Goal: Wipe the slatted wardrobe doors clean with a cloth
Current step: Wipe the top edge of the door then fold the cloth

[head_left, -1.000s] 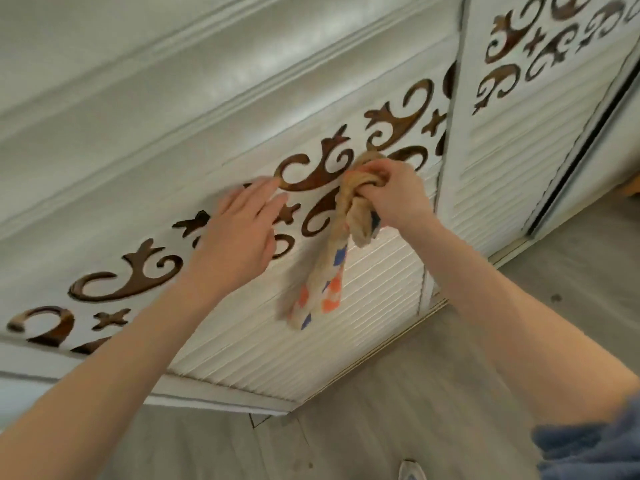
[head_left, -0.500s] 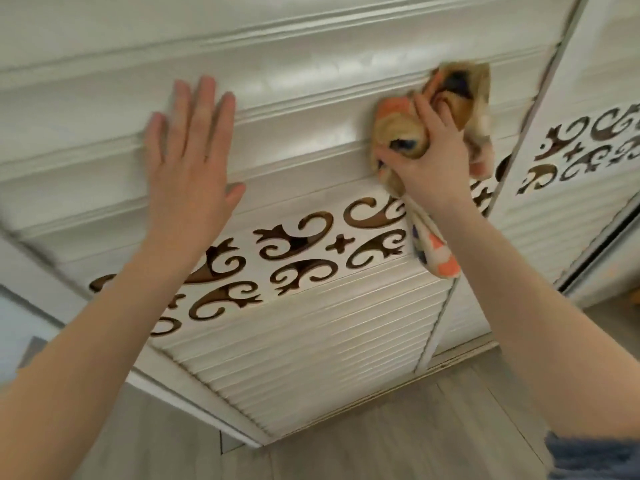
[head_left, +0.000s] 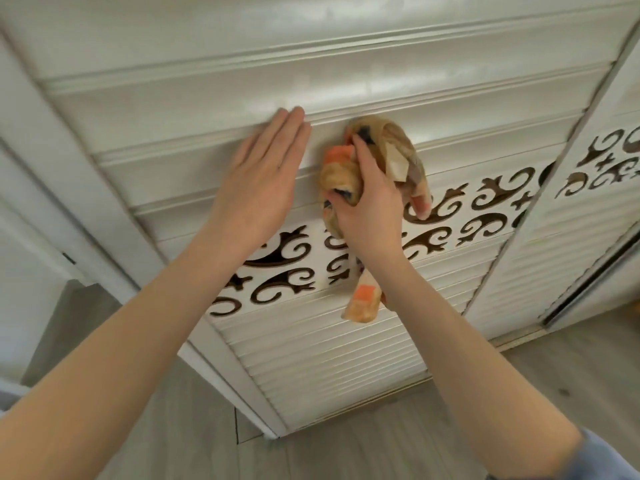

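The white slatted wardrobe door (head_left: 311, 358) fills the view, with broad slats above, a band of brown scroll cut-outs (head_left: 485, 216) across the middle and fine slats below. My right hand (head_left: 367, 209) grips a bunched tan cloth with orange patches (head_left: 388, 147) and presses it against a broad slat just above the cut-out band. One end of the cloth hangs down below my wrist. My left hand (head_left: 263, 178) lies flat on the door beside the cloth, fingers straight and together.
A second door (head_left: 571, 244) with the same pattern stands to the right, behind a vertical frame strip (head_left: 512, 237). A white wall and door frame (head_left: 41, 209) are at the left. Grey wood-look floor (head_left: 381, 445) runs along the bottom.
My right hand has carried the cloth leftward and a little down along the broad slats. My left hand has moved right, close beside the cloth. The view has shifted slightly.
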